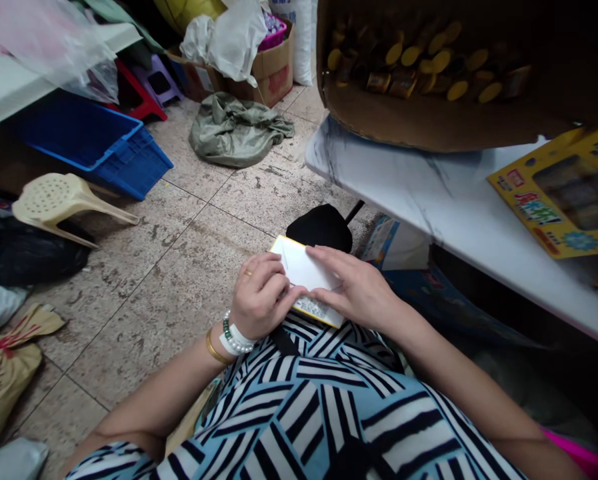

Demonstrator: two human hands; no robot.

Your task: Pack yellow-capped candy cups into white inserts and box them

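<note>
Both my hands hold a small flat white box (pixel 303 270) with a yellow edge, resting on my lap over a black, white and blue striped garment (pixel 323 400). My left hand (pixel 261 297), with a ring and bead bracelets at the wrist, curls its fingers around the box's near left side. My right hand (pixel 353 287) lies over the box's right side with its fingers pressed on the top face. Small print shows on the box's near edge.
A white marble-pattern table (pixel 429 193) at right carries a cardboard box (pixel 379 113) of gold-capped items and a yellow toy box (pixel 563 193). On the tiled floor are a blue crate (pixel 99 147), a tipped cream stool (pixel 59 200), a grey sack (pixel 233 127) and bags at left.
</note>
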